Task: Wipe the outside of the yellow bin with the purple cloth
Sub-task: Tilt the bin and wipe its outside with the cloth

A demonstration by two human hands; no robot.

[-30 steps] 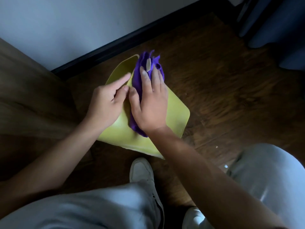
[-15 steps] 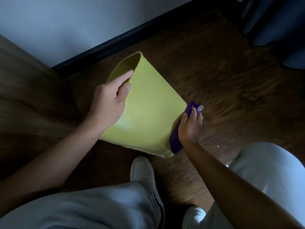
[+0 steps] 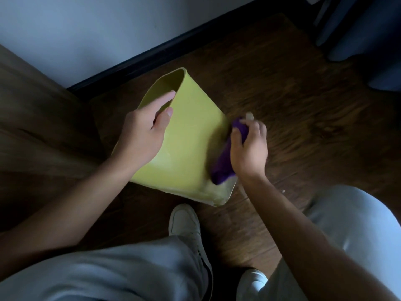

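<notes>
Crouched low over a dark wooden floor (image 3: 293, 94), we tip the yellow bin (image 3: 191, 144) on its side with its open mouth turned toward the black baseboard (image 3: 173, 42) — its base points back at our white shoe (image 3: 184, 222). Our left hand (image 3: 143, 135) grips the rim, fingers reaching inside the mouth and thumb laid along the outer wall. Our right hand (image 3: 249, 148) has its fingers curled round the bunched purple cloth (image 3: 225, 157) — pressing it against the bin's right-hand side, near the base, beside our grey trouser leg (image 3: 358, 224).
</notes>
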